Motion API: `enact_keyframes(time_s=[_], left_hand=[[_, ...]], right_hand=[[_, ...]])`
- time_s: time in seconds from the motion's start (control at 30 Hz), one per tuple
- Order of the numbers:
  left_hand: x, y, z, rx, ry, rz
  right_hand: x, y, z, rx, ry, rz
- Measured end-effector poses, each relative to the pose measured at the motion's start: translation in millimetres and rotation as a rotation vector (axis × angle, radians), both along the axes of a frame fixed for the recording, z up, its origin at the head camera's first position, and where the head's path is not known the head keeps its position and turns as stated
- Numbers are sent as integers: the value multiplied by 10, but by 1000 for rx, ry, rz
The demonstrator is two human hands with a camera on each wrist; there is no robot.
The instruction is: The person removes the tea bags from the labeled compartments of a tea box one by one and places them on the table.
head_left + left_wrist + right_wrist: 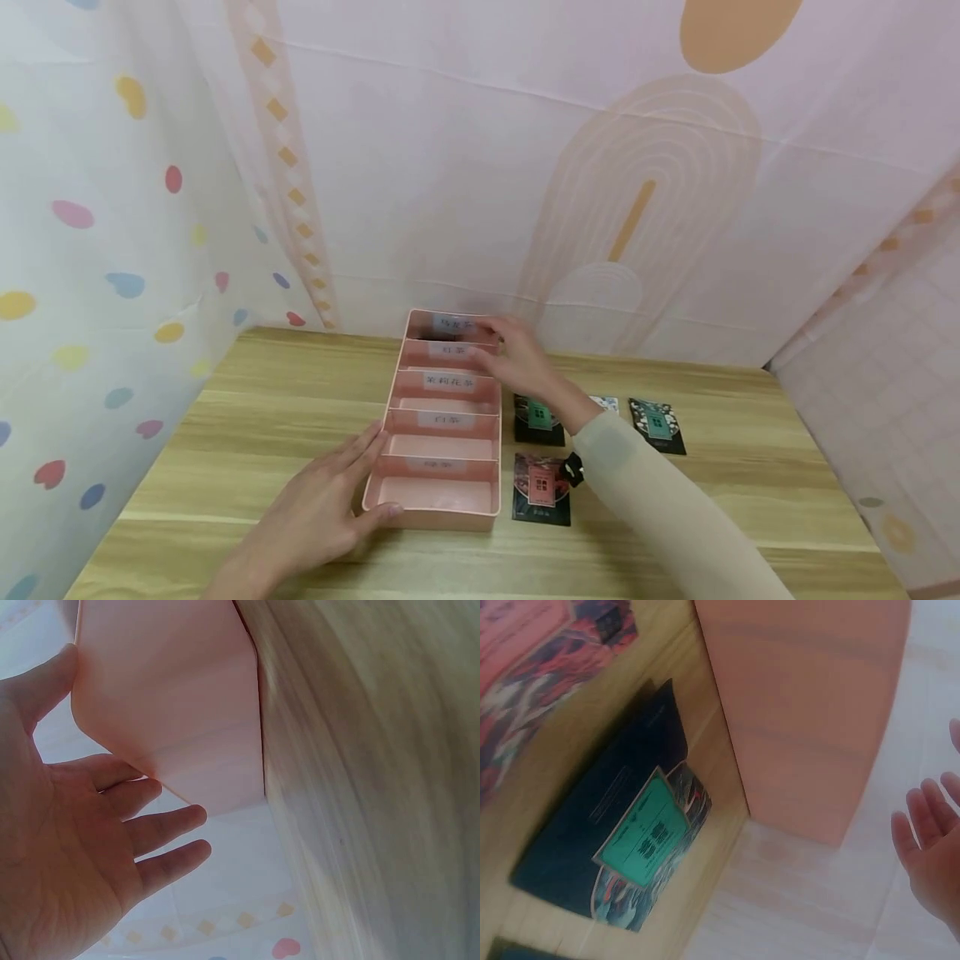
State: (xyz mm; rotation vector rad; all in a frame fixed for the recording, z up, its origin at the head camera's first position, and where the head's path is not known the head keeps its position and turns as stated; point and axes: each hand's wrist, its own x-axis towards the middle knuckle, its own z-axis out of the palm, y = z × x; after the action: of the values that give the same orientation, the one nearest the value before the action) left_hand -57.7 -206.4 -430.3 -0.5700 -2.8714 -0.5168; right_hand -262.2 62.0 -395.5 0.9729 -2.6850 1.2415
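A long pink box [497,492] with several compartments, each with a paper label on its wall, stands on the table. Over its far end hovers my right hand [517,354], fingers loosely bent and apart; nothing shows in it. Below those fingers, something dark [438,337] lies in the farthest compartment. At the near left corner my left hand [322,500] touches the box, thumb on the front rim and straight fingers along the left side. Flat packets lie right of the box: one with a red label [542,487] and one with a green label [643,829].
Farther right lies another dark packet with a green label [658,425]. A white-and-blue packet [606,403] is partly hidden by my right forearm. The wood-grain table [292,417] ends at a patterned cloth [450,167] behind the box.
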Motion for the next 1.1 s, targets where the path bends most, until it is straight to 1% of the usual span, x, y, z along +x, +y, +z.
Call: enact_keyframes(time_s=[0.1, 0.27, 0.37, 0.47, 0.57, 0.67, 0.73, 0.93, 1.1], left_hand=[[5, -2, -9, 0, 1, 1], [13, -9, -5, -6, 0, 5], [14, -17, 1, -13, 2, 3], [17, -18, 0, -14, 2, 3], [24, -19, -3, -13, 2, 6], [33, -22, -6, -13, 8, 7], [39, -26, -6, -16, 12, 3], [44, -40, -6, -20, 21, 6], [38, -39, -15, -25, 27, 4]], right_hand=[[-71, -80, -28, 19, -7, 13], [-166, -199, -62, 57, -50, 31], [-208, -279, -83, 100, -41, 39], [-237, -355, -123, 141, -17, 53], [-242, -419, -176, 209, -2, 65], [-231, -462, -226, 295, 20, 54], [-228, -485, -247, 330, 46, 43], [-249, -539, -257, 349, 136, 34], [-266, -550, -274, 358, 164, 35]])
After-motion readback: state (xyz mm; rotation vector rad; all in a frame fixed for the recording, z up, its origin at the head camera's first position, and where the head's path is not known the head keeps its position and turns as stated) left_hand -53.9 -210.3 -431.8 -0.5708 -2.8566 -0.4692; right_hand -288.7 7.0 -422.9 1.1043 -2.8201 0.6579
